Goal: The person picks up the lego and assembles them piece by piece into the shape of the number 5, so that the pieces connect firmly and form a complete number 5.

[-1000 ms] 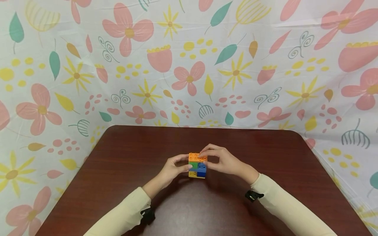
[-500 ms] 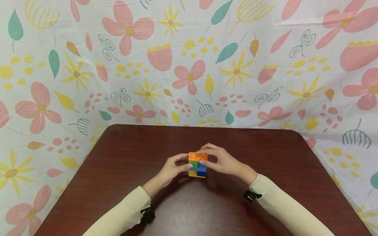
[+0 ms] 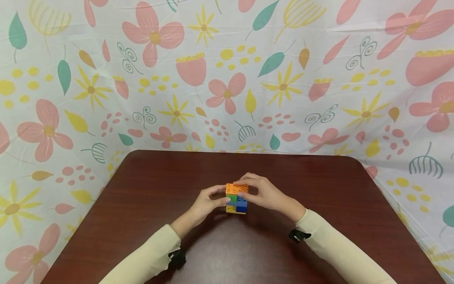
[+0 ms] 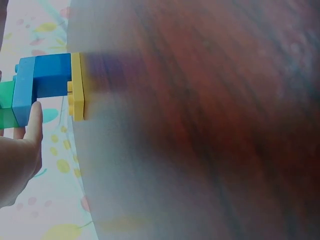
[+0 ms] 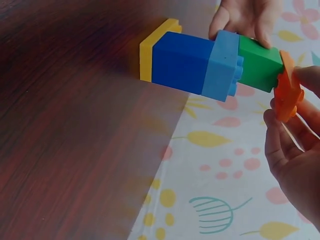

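A stack of toy building bricks stands on the table between my hands. From the bottom it has a thin yellow plate, a dark blue brick, a lighter blue brick and a green brick. An orange brick lies at the top; in the right wrist view it sits at a slant against the green one. Thumb and fingers of my left hand pinch the stack at the green brick. My right hand holds the orange brick by its edges; whether it is fully seated I cannot tell.
The dark red-brown table has rounded far corners. Behind and beside it hangs a white cloth with flowers and leaves. Black straps circle both wrists over cream sleeves.
My right hand and forearm have shifted slightly left, its fingers coming further over the orange brick. My left hand and the bricks below stay almost in place.
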Available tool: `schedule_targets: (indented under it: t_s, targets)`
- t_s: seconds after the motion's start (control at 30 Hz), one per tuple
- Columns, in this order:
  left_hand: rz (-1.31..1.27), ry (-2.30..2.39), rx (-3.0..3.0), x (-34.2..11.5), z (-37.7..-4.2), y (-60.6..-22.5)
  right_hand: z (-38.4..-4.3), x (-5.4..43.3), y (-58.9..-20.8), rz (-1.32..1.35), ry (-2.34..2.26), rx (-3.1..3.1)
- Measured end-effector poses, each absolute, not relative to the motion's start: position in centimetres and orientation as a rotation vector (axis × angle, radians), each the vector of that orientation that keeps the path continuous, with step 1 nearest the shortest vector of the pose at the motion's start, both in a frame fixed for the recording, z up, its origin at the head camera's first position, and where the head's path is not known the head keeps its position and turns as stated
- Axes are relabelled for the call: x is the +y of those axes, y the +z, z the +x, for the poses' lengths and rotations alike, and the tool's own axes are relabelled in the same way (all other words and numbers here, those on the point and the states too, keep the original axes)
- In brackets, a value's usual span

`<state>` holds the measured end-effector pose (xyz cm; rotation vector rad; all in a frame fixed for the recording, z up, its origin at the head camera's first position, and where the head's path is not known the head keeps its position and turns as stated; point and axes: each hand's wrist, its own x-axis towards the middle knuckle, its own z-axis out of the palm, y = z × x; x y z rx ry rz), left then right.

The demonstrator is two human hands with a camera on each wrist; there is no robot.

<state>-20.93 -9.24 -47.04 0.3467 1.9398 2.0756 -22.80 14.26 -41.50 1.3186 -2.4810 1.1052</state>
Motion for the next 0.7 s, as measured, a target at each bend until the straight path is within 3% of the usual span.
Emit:
schedule_targets:
  t_s: [0.7]
  targets:
    - [0.299, 2.088, 1.923, -9.22, -20.89, -46.96, -22.68, 14.06, -40.86, 1.275, 1.098, -2.562]
